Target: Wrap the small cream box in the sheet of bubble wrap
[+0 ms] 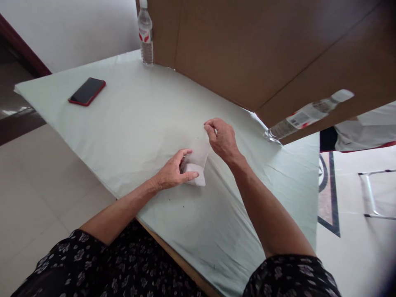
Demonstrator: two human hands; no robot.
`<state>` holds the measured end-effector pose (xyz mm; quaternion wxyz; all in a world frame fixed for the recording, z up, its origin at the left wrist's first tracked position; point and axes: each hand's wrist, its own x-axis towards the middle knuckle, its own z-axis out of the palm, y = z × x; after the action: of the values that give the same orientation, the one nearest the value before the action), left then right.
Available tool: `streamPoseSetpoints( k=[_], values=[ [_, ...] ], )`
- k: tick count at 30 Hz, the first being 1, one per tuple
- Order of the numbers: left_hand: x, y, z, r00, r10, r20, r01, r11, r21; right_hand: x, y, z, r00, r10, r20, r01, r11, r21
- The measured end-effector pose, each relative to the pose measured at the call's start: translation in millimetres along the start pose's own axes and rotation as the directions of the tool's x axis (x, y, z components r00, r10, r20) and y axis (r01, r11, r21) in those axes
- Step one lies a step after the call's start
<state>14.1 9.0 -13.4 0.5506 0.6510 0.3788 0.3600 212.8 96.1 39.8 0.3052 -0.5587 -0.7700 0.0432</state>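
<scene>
A small white roll or folded pad of thin, sheer material (196, 175) rests on the pale green cloth of the table. My left hand (175, 170) is around its left side, thumb across the front and fingers behind it. From the pad a translucent strip (199, 152) runs up and to the right. Its upper corner is pinched between the thumb and forefinger of my right hand (220, 136), which is raised a little above the cloth.
A phone in a red case (87, 91) lies at the back left. One water bottle (145, 35) stands at the back, another (309, 115) at the right, both against a large brown cardboard panel (247, 49). Part of a person in light clothing (365, 134) shows at the right.
</scene>
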Motion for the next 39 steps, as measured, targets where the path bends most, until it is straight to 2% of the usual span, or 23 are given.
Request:
streamPoseSetpoints(
  k=[4,7,9,11,13,16,19,22,26,30,34,36,39],
  values=[
    [4.1,-3.4,-1.6,0.996,-0.073,0.052,0.083,0.970,-0.230,23.0,2.1,2.5,1.000,0.026,0.003,-0.026,1.000,0.008],
    [7.8,-2.6,-3.2,0.993,-0.117,0.026,0.118,0.927,-0.357,23.3,-1.4,-2.1,0.997,0.070,-0.020,-0.070,0.997,0.027],
    [9.4,-1.7,-4.0,0.991,-0.136,-0.012,0.119,0.903,-0.412,9.3,-8.3,-8.6,0.990,0.114,-0.082,-0.108,0.992,0.067],
    [9.9,-1.6,-4.6,0.990,-0.141,-0.023,0.117,0.889,-0.443,-14.5,-18.4,-14.4,0.982,0.163,-0.092,-0.152,0.981,0.118],
    [9.3,-2.4,-5.3,0.991,-0.133,-0.025,0.107,0.884,-0.454,-41.7,-29.9,-15.5,0.985,0.171,0.007,-0.170,0.977,0.127],
    [7.8,-4.1,-6.1,0.992,-0.119,-0.045,0.088,0.896,-0.435,-72.7,-42.8,-6.1,0.980,0.144,0.137,-0.150,0.988,0.039],
    [8.6,-5.0,-7.7,0.989,-0.131,-0.063,0.091,0.896,-0.434,-81.1,-41.6,6.7,0.968,0.200,0.154,-0.204,0.979,0.008],
    [12.4,-5.2,-11.4,0.986,-0.135,-0.098,0.076,0.887,-0.455,-76.8,-27.1,10.0,0.947,0.299,0.116,-0.314,0.936,0.157],
    [17.4,-4.8,-16.9,0.983,-0.115,-0.143,0.041,0.896,-0.443,-76.8,-10.5,2.0,0.906,0.420,0.051,-0.404,0.823,0.398],
    [19.4,-2.9,-17.5,0.986,-0.108,-0.129,0.039,0.892,-0.451,-81.1,-14.4,-3.9,0.896,0.442,0.050,-0.408,0.771,0.489],
    [21.0,-2.3,-15.9,0.990,-0.093,-0.107,0.034,0.888,-0.459,-76.5,-19.6,1.1,0.910,0.408,0.078,-0.398,0.805,0.439],
    [21.5,-3.1,-15.6,0.988,-0.086,-0.125,0.030,0.919,-0.392,-73.3,-15.1,6.6,0.910,0.407,0.079,-0.404,0.826,0.394],
    [20.1,-3.7,-15.4,0.968,-0.018,-0.250,-0.002,0.997,-0.081,-72.4,-3.3,14.8,0.894,0.436,0.106,-0.426,0.750,0.507]
  ],
)
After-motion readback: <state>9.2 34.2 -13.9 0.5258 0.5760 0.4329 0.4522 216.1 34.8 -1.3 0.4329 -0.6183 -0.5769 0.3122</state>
